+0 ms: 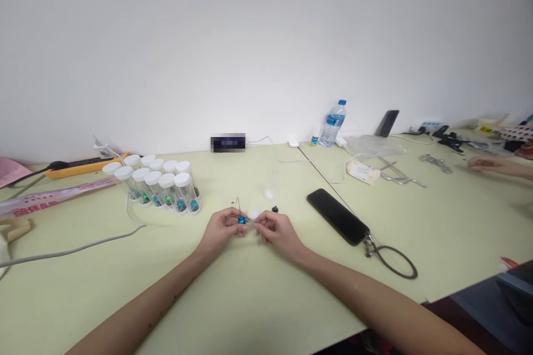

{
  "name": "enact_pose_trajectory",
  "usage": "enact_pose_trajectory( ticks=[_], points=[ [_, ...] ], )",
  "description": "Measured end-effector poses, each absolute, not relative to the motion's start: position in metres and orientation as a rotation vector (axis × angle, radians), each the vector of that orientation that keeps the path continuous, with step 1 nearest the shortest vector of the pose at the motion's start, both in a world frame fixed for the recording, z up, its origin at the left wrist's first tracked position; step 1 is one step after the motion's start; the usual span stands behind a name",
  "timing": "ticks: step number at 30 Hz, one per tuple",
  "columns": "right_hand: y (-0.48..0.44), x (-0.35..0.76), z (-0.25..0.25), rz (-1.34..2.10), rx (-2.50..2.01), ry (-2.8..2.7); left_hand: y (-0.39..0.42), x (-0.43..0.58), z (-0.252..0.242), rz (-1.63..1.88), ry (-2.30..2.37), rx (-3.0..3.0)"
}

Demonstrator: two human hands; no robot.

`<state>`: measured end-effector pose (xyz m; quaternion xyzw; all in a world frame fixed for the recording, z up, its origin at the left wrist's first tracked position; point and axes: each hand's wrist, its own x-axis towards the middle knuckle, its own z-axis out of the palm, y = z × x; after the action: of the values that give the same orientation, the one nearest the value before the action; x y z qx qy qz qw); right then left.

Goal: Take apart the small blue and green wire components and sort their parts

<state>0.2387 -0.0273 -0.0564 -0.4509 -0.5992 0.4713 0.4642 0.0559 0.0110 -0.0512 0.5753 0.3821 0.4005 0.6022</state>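
Between the fingertips of my left hand [222,230] is a small shiny blue piece [241,220] with a thin bent wire [239,204] rising from it. My right hand [278,233] has its fingers closed in a pinch on a thin pale strand that runs out from the blue piece. Both hands are just above the table, nearly touching each other. Behind them lies a round white cap [252,214], partly hidden by the fingers. A clear tube [272,175] with a white end and a small black piece [275,209] are close by.
Several clear tubes with white lids [153,178] stand at left, holding blue and green pieces. A phone [338,216] with a strap loop lies at right. Near the wall are a digital clock [227,143] and a water bottle [333,125]. Another person's hand [485,164] rests far right.
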Motion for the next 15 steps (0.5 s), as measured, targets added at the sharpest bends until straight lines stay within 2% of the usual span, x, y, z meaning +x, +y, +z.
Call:
enact_pose_trajectory(
  ticks=[10, 15],
  points=[
    [-0.0290, 0.2379, -0.0552, 1.093, -1.125, -1.513, 0.0122, 0.0559, -0.0578, 0.889, 0.871, 1.329],
    [-0.0292, 0.2387, -0.0599, 0.925, -1.138, -1.611, 0.0111, 0.0568, -0.0580, 0.884, 0.874, 1.321]
  ],
)
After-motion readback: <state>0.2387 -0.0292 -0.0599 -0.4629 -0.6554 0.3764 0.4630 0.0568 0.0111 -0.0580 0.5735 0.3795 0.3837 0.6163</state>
